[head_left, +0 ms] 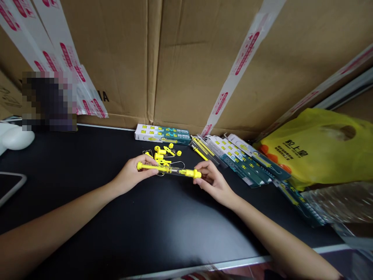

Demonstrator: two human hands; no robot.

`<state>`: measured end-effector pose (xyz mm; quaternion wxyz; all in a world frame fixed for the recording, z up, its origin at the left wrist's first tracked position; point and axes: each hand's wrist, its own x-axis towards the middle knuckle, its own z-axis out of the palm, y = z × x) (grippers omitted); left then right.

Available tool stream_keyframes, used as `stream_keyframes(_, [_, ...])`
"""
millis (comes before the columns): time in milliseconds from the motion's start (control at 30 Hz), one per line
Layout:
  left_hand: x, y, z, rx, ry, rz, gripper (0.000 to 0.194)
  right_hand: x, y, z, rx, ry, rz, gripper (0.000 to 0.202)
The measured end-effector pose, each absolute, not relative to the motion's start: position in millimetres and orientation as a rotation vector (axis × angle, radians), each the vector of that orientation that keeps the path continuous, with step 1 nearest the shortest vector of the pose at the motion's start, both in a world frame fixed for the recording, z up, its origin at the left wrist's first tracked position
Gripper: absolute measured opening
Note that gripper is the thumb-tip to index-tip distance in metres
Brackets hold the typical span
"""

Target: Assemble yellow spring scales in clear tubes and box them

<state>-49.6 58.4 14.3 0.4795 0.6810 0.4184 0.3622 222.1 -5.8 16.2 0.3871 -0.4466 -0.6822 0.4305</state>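
Observation:
A clear-tubed spring scale [176, 170] with yellow ends lies level across the middle of the view, above the black table [163, 233]. My left hand [131, 175] is closed around its left part, thumb along the near side, with the yellow end poking out. At the other end, the fingers of my right hand [215, 184] pinch the yellow cap [197, 174]. Just behind the scale is a small heap of loose yellow parts [159, 155], with caps and bent wire hooks [180, 163] among them; the scale and my left fingers cover some of it.
A printed box [162, 134] stands against the cardboard wall [186, 58]. To its right lie yellow rods and tubes [204, 149], several flattened boxes [241, 159] and a yellow plastic bag [320, 144]. A white rounded object [18, 137] and a tablet-like device [11, 186] sit left.

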Motion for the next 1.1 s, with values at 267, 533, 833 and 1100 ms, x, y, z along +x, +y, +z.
stream_keyframes(267, [-49.6,59.0,13.2,1.678,1.007,0.889,0.022,222.4,-7.1,14.2,-1.105,-1.692,1.062,0.019])
stream_keyframes(533, [-50.2,58.9,11.5,1.724,1.0,0.894,0.022,218.1,-7.7,11.5,-1.09,-1.615,1.188,0.019])
stream_keyframes(833, [-50.8,59.1,10.1,1.72,0.993,0.889,0.022,222.5,-8.4,10.9,-1.041,-1.641,1.196,0.02])
stream_keyframes(1100, [-51.4,58.8,9.9,1.744,0.989,0.882,0.022,219.6,-9.4,8.7,-1.032,-1.664,1.223,0.02])
